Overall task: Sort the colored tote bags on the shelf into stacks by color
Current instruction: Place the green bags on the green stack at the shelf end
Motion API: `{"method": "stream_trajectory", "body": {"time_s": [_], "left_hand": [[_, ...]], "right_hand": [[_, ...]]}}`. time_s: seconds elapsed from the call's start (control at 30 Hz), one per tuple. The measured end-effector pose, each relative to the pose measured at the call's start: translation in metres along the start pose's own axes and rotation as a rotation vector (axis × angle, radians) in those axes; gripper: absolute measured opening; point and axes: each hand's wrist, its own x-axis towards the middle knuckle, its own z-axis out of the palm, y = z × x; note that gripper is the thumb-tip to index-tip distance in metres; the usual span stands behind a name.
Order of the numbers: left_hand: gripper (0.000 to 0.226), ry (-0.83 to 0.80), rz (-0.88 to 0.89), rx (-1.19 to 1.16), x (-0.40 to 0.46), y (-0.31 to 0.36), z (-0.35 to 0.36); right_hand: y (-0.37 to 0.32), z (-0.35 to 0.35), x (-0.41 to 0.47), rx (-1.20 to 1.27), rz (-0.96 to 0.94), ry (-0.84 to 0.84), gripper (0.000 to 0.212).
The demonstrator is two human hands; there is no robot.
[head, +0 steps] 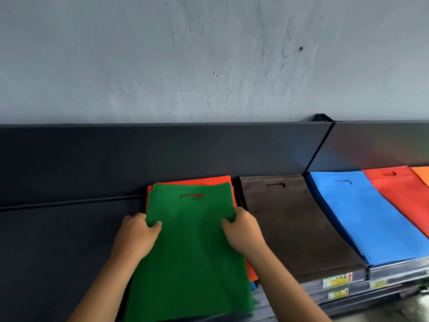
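Note:
A pile of green tote bags [190,252] lies on the dark shelf, on top of red-orange bags [192,179] whose edges peek out at the back and right. My left hand [137,233] grips the green pile's left edge, thumb on top. My right hand [241,228] grips its right edge the same way. To the right lie a brown stack [292,221], a blue stack [362,214], a red stack [404,194] and an orange corner [421,174].
The dark shelf surface [58,240] stretches bare to the left of the green pile. A dark back panel [139,154] rises behind, with a grey wall above. Price labels [336,281] line the shelf's front edge at the lower right.

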Motion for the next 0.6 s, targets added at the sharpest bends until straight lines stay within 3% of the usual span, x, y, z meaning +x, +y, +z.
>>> {"method": "stream_trajectory", "body": {"time_s": [0.13, 0.27, 0.33, 0.43, 0.6], "left_hand": [[0.045, 0.029, -0.027, -0.025, 0.003, -0.009, 0.004], [0.054, 0.046, -0.068, -0.081, 0.004, -0.012, 0.006], [0.049, 0.059, -0.087, -0.120, 0.003, -0.012, 0.006], [0.026, 0.058, -0.071, -0.177, 0.001, -0.008, 0.005], [0.023, 0.067, -0.138, -0.339, 0.002, -0.001, 0.007]], "right_hand": [[-0.006, 0.013, -0.003, -0.089, -0.082, -0.012, 0.022], [-0.007, 0.014, 0.001, 0.036, -0.025, -0.013, 0.024], [-0.003, 0.012, 0.006, 0.097, 0.013, -0.008, 0.029], [-0.002, 0.005, 0.008, 0.231, 0.063, -0.038, 0.022], [-0.008, -0.004, 0.007, 0.540, 0.169, -0.103, 0.005]]}}
